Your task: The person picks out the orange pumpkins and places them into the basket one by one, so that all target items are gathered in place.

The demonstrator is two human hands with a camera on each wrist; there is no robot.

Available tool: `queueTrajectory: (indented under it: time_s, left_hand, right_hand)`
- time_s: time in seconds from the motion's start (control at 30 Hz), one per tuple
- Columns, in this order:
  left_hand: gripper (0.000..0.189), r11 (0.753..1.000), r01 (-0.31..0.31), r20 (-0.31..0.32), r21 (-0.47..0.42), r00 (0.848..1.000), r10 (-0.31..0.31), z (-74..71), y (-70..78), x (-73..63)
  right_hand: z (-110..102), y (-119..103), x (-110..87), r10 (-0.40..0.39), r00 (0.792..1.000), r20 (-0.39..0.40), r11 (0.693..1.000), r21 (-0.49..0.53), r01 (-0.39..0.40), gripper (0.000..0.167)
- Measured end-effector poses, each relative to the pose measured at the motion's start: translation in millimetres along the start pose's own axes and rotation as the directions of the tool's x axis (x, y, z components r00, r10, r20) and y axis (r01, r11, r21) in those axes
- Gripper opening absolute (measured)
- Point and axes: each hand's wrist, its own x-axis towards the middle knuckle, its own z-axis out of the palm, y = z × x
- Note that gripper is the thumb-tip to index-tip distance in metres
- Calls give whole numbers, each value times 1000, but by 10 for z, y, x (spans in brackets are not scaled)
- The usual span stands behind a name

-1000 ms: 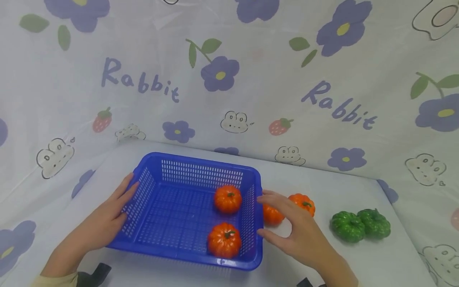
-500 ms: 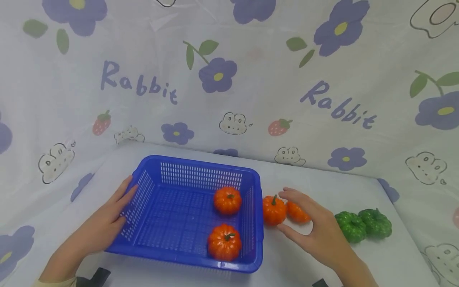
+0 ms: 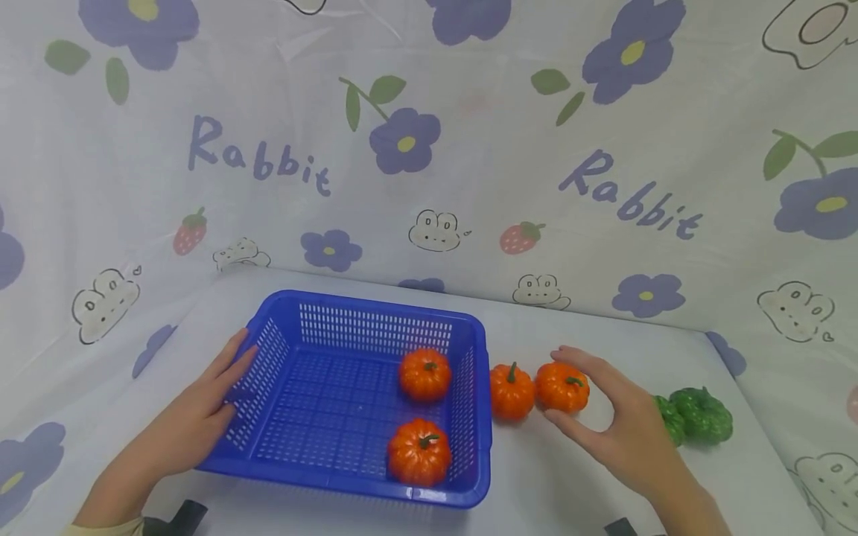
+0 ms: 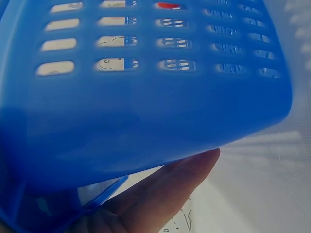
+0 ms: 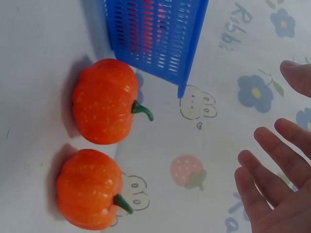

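Note:
My left hand (image 3: 191,417) rests against the left side of a blue plastic basket (image 3: 322,480), its fingers fairly straight at the rim. In the left wrist view, fingers (image 4: 165,194) touch the edge of the slotted basket wall (image 4: 146,111). Inside the basket, on its right side, sit two small orange pumpkins, a rear one (image 3: 425,374) and a front one (image 3: 419,452). Two more pumpkins stand outside, one (image 3: 512,392) beside the basket and another (image 3: 560,387) further right. My right hand (image 3: 630,432) is spread around that farther pumpkin in the head view, thumb and fingers apart, gripping nothing.
Two green pumpkins (image 3: 700,415) lie on the white table (image 3: 536,476) at the right, the nearer one partly hidden behind my right hand. A white cloth (image 3: 469,149) printed with flowers and rabbits hangs behind the table.
My right hand has moved right, from the basket's right rim past the nearer outside pumpkin to the farther one. It now covers part of the green pumpkins. My left hand stays at the basket.

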Motion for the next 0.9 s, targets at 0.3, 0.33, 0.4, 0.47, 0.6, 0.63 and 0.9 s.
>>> queueTrajectory:
  time_s: [0.3, 0.33, 0.4, 0.47, 0.6, 0.63, 0.9]
  left_hand:
    - [75, 1000, 7, 6, -16, 1000, -7, -11, -2, 14]
    - [75, 1000, 4, 4, -16, 1000, -4, -10, -5, 14]
    - [75, 1000, -1, -1, -13, 1000, 1, -6, -12, 11]
    - [75, 1000, -5, -4, -11, 1000, 5, -3, -16, 5]
    - [75, 1000, -8, -4, -3, 1000, 8, 9, -21, -5]
    - [75, 1000, -10, -3, -1, 1000, 10, 10, -21, -6]
    - [75, 1000, -9, 2, 2, 1000, 9, -3, -22, 6]
  right_hand:
    - [-64, 75, -11, 0, 1000, -29, 1000, -25, -1, 77]
    - [-72, 82, -13, 2, 1000, -30, 1000, -27, -2, 77]
    - [-87, 91, -19, 11, 1000, -29, 1000, -28, -12, 77]
    - [-103, 98, -28, 18, 999, -28, 999, -29, -19, 76]
    - [-130, 116, -60, 42, 999, -25, 999, -32, -43, 76]
    - [-136, 123, -69, 47, 999, -26, 998, -35, -48, 76]
    - [-137, 184, -83, 77, 997, -32, 996, -45, -79, 77]
